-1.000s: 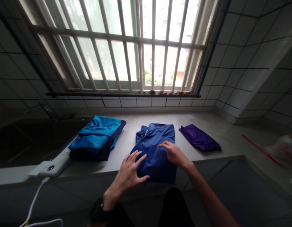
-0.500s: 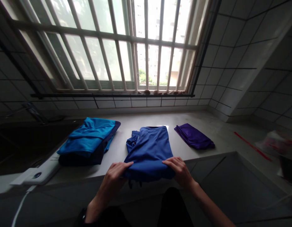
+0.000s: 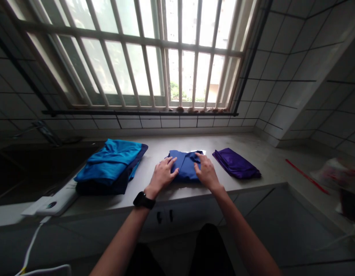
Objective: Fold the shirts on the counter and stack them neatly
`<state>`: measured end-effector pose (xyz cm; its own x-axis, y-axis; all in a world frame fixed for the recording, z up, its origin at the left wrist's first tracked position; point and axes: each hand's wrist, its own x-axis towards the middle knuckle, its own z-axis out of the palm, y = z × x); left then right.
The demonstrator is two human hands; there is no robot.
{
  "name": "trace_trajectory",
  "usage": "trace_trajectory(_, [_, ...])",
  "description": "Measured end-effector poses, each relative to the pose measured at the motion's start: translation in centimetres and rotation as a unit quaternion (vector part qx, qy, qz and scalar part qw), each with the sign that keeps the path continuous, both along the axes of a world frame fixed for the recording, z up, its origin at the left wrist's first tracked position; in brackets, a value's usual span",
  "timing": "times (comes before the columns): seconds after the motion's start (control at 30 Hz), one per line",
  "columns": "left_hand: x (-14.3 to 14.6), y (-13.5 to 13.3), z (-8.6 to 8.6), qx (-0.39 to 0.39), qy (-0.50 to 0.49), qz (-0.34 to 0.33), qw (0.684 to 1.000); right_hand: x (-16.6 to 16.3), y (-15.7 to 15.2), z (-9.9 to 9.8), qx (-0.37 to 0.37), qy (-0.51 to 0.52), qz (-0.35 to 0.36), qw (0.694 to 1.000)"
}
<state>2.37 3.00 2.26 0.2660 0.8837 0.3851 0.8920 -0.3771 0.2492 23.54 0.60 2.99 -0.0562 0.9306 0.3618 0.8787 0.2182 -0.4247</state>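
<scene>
A blue garment point(image 3: 185, 168), folded into a small bundle, lies on the countertop point(image 3: 154, 188) in front of me. My left hand point(image 3: 165, 172) rests on its left side with the fingers spread. On the right side, my right hand point(image 3: 205, 170) touches the cloth, its fingers apart and slightly curved. Neither hand grips the fabric. To the left sits a stack of folded clothes with a bright blue piece point(image 3: 112, 159) on top and a dark navy piece point(image 3: 102, 188) beneath. A folded purple cloth point(image 3: 236, 163) lies to the right.
A white power strip point(image 3: 58, 201) with a cable stands at the counter's left front edge. Beyond it is a dark sink point(image 3: 30, 165) with a faucet point(image 3: 45, 132). A red strip point(image 3: 306, 176) and a plastic bag point(image 3: 335, 172) lie at the right. A barred window is behind.
The blue garment's near part, held by both hands at the counter's edge, has been folded away from me onto the rest. Both hands have moved forward, let go and lie on top.
</scene>
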Motion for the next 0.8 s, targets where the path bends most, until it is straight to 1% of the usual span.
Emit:
trace_trajectory(0.07, [0.2,-0.2,-1.9,-0.041,0.022,0.013,0.999,-0.5,0.1,-2.0,-0.084,-0.078,-0.019,0.993])
trace_trajectory(0.13, [0.3,-0.2,-2.9,-0.059,0.031,0.023,0.998,-0.9,0.3,-3.7,-0.120,-0.119,-0.028,0.985])
trace_trajectory(0.2, [0.4,-0.2,-3.0,-0.066,0.035,0.028,0.997,-1.1,0.6,-4.8,-0.119,-0.119,-0.030,0.985])
trace_trajectory(0.27, [0.7,-0.5,-2.5,-0.075,0.037,0.039,0.996,-1.2,0.8,-5.3,-0.109,-0.102,-0.034,0.988])
trace_trajectory(0.33, [1.0,-1.3,-2.0,-0.087,0.041,0.054,0.994,-0.8,1.1,-5.5,-0.098,-0.079,-0.028,0.992])
trace_trajectory(0.43, [0.8,-3.4,-1.7,-0.105,0.034,0.064,0.992,0.7,1.6,-5.5,-0.076,-0.016,0.006,0.997])
trace_trajectory(0.5, [0.0,-5.1,-1.8,-0.118,-0.002,0.085,0.989,2.0,2.1,-5.3,-0.061,0.037,-0.022,0.997])
trace_trajectory(0.53, [-0.5,-5.9,-2.1,-0.122,-0.026,0.118,0.985,2.6,2.3,-5.2,-0.062,0.058,-0.046,0.995])
trace_trajectory(0.57, [-1.0,-6.6,-2.3,-0.123,-0.049,0.164,0.977,3.0,2.5,-5.1,-0.071,0.075,-0.062,0.993])
trace_trajectory(0.6, [-1.4,-7.2,-2.6,-0.122,-0.072,0.212,0.967,3.2,2.6,-5.0,-0.089,0.091,-0.060,0.990])
trace_trajectory(0.63, [-1.8,-7.6,-3.0,-0.118,-0.093,0.251,0.956,3.1,2.7,-4.9,-0.110,0.106,-0.037,0.988])
trace_trajectory(0.67, [-2.0,-7.9,-3.3,-0.116,-0.117,0.268,0.949,2.8,2.8,-4.8,-0.129,0.124,-0.002,0.984])
trace_trajectory(0.7, [-2.0,-8.1,-3.7,-0.118,-0.147,0.261,0.947,2.4,2.8,-4.7,-0.141,0.145,0.033,0.979])
trace_trajectory(0.73, [-1.9,-8.1,-4.0,-0.124,-0.184,0.239,0.945,1.8,2.8,-4.5,-0.148,0.167,0.059,0.973])
trace_trajectory(0.8, [-1.5,-8.3,-4.6,-0.137,-0.271,0.192,0.933,0.4,2.8,-3.8,-0.153,0.213,0.089,0.961])
